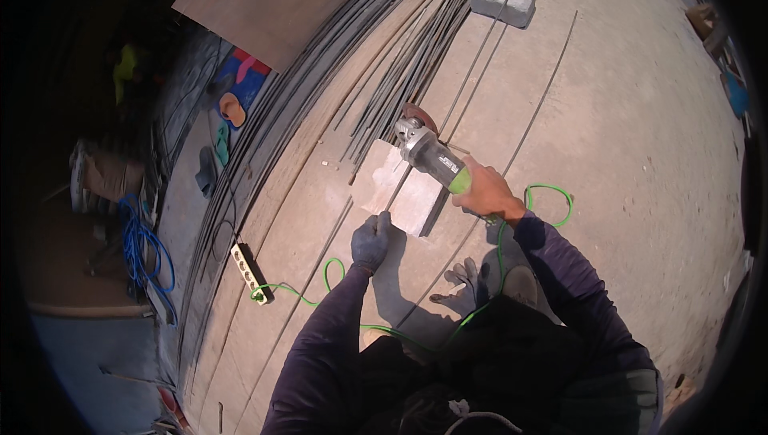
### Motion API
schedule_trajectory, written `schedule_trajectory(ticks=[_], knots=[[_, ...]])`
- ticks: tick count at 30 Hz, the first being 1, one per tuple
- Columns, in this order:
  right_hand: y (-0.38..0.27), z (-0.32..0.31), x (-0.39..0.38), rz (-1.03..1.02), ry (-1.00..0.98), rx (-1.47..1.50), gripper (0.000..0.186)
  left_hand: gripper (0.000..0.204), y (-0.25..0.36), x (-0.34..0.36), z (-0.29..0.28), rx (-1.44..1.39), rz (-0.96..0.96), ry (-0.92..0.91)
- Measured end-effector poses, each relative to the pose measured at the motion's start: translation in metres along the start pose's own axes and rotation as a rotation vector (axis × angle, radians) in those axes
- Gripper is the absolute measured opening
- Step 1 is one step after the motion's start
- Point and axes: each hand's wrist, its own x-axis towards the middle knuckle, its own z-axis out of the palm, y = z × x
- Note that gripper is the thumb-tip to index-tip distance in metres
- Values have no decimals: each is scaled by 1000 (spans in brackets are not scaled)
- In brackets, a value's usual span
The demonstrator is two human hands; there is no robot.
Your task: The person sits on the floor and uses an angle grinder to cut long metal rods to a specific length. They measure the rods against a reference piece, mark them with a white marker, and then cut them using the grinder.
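Observation:
My left hand (370,241), in a dark grey work glove, is closed round the near end of a thin steel rod (398,189). The rod lies across a pale block (414,217) on the floor and runs away from me beneath the grinder. My bare right hand (488,190) grips the angle grinder (436,160) by its green and black body. Its reddish-brown disc (421,116) is at the rod, just past the block's far edge; whether they touch I cannot tell. A loose grey glove (462,287) lies by my shoe.
Long steel bars (404,59) lie bundled ahead and left. Another block (502,1) stands at the far end, with a rod across it. A green cord (330,269) runs past my legs to a power strip (247,271). Sandals (232,109) and a blue cable (144,247) are left.

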Motion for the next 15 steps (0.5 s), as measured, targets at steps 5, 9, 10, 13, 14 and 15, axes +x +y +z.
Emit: schedule_trajectory(ticks=[5, 9, 10, 13, 14, 15], knots=[[20, 3, 17, -78, 11, 512, 65, 37, 16, -6, 2, 161, 114, 349], [-5, -15, 10, 70, 21, 981, 48, 39, 91, -24, -9, 91, 376, 200], [-7, -19, 9, 76, 44, 1028, 48, 40, 110, -27, -7, 2, 436, 79], [-1, -21, 9, 112, 118, 1154, 48, 34, 161, -37, 21, -58, 642, -3], [1, -21, 9, 133, 128, 1178, 47, 31, 176, -40, 30, -29, 675, 5], [4, -21, 8, 154, 139, 1201, 47, 28, 184, -40, 34, -1, 708, 11]])
